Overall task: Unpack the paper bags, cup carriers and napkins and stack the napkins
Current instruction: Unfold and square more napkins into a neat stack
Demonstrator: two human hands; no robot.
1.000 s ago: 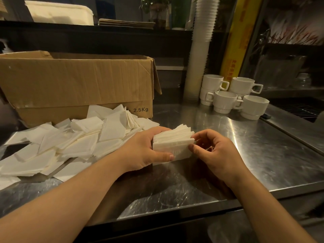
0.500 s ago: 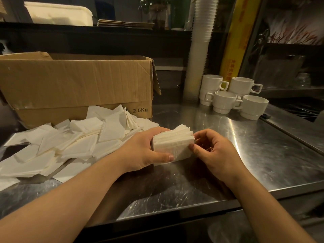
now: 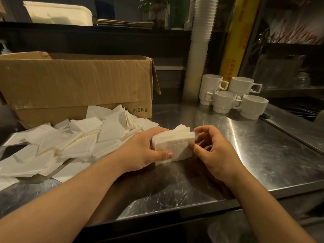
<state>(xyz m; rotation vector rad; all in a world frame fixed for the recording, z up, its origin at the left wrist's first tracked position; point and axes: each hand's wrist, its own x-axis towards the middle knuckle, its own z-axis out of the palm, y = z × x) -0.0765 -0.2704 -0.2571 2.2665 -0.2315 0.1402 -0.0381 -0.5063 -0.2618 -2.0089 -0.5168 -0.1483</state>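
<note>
Squaring a napkin stack (image 3: 173,146) on edge on the steel counter (image 3: 263,151), just right of the loose napkin pile (image 3: 70,146). Left hand (image 3: 140,151) grips the stack's left end, thumb curled across the near face, fingers over the far side. Right hand (image 3: 215,153) sits at the right end, fingers loosely curled, thumb tip touching the near corner; not clamping anything that I can see. Handling guess: very light, soft, compressible, sheets slide on each other, and the top edges are already fanning. Best hold is both ends squeezed inward, low on the stack, palms flat; a pinch on one sheet would peel it off. Cardboard box (image 3: 75,85) stands behind the pile, white cups (image 3: 226,100) further right.
</note>
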